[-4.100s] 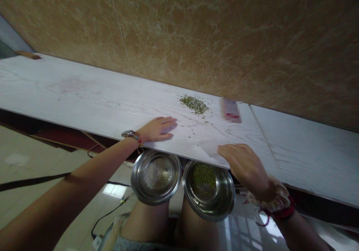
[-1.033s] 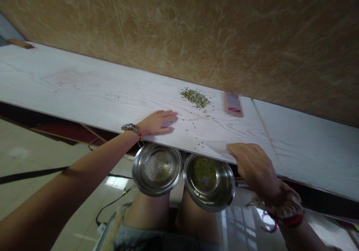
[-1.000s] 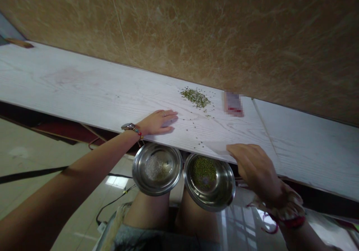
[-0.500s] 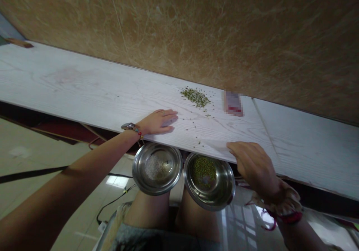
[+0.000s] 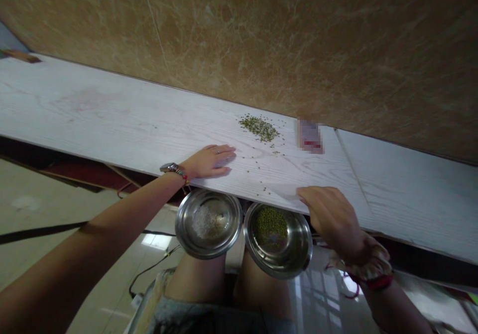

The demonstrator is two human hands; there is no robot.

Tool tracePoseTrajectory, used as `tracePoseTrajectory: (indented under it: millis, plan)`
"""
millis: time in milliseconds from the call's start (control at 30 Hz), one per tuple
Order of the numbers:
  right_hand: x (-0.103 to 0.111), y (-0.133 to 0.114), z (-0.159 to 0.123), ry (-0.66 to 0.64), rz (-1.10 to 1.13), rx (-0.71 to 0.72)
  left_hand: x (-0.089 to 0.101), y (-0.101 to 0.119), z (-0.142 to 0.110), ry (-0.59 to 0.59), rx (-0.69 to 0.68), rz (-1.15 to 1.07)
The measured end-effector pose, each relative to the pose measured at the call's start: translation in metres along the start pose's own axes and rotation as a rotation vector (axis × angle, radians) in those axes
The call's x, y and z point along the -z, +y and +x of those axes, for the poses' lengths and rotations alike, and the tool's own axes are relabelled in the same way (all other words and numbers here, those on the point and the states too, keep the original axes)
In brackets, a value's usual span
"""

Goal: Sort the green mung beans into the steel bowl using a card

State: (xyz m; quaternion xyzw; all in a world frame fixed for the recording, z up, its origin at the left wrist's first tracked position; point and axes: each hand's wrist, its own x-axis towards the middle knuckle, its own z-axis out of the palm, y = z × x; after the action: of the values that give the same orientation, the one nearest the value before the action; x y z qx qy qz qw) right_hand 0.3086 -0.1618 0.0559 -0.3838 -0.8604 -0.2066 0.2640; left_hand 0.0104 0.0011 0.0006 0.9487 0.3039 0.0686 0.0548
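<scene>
My left hand (image 5: 209,162) lies flat on the white wood-grain board, fingers stretched out, holding nothing. Between the fingers of my right hand (image 5: 330,214) is a thin white sheet (image 5: 283,190), paper or card, low over the board's front edge; its grip is partly hidden. A pile of green mung beans mixed with white grains (image 5: 259,128) lies near the wall. Several stray beans (image 5: 264,189) lie between the pile and the sheet. Below the edge, a steel bowl (image 5: 181,234) holds white grains, and another steel bowl (image 5: 304,254) holds mung beans.
A blurred-out flat packet (image 5: 309,137) lies right of the pile by the marbled wall (image 5: 239,40). The white board (image 5: 123,120) runs across the view, with a seam at right. Both bowls are above my thighs (image 5: 199,284). A black cable (image 5: 149,269) trails on the floor.
Compared with about four seconds ago, more stray beans lie at the board's front edge beside the sheet. My right hand has shifted slightly left in the last half second. My left hand stays put.
</scene>
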Motion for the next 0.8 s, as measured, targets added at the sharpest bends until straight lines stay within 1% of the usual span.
tracePoseTrajectory:
  millis: [100, 200, 300, 367, 500, 667, 800]
  plan:
    - [-0.006, 0.005, 0.002, 0.016, -0.055, -0.002, 0.000, 0.000, 0.000, 0.005, -0.001, 0.010]
    - [-0.006, 0.008, 0.001, 0.016, -0.072, -0.012, 0.001, 0.000, 0.000, 0.003, -0.005, 0.007]
    - [-0.003, 0.005, 0.001, 0.021, -0.031, -0.036, 0.001, 0.001, 0.000, -0.003, 0.003, 0.009]
    - [-0.002, 0.002, 0.001, 0.019, -0.014, -0.028, 0.001, 0.001, 0.000, -0.002, 0.009, 0.011]
    - [-0.008, 0.001, 0.003, 0.005, -0.055, 0.005, 0.000, 0.000, 0.000, -0.003, 0.007, 0.007]
    - [-0.017, 0.011, 0.006, 0.047, -0.135, -0.027, 0.000, 0.000, 0.000, 0.008, 0.000, 0.005]
    - [-0.018, 0.012, 0.010, 0.072, -0.120, -0.050, -0.001, -0.001, 0.000, 0.003, -0.006, 0.012]
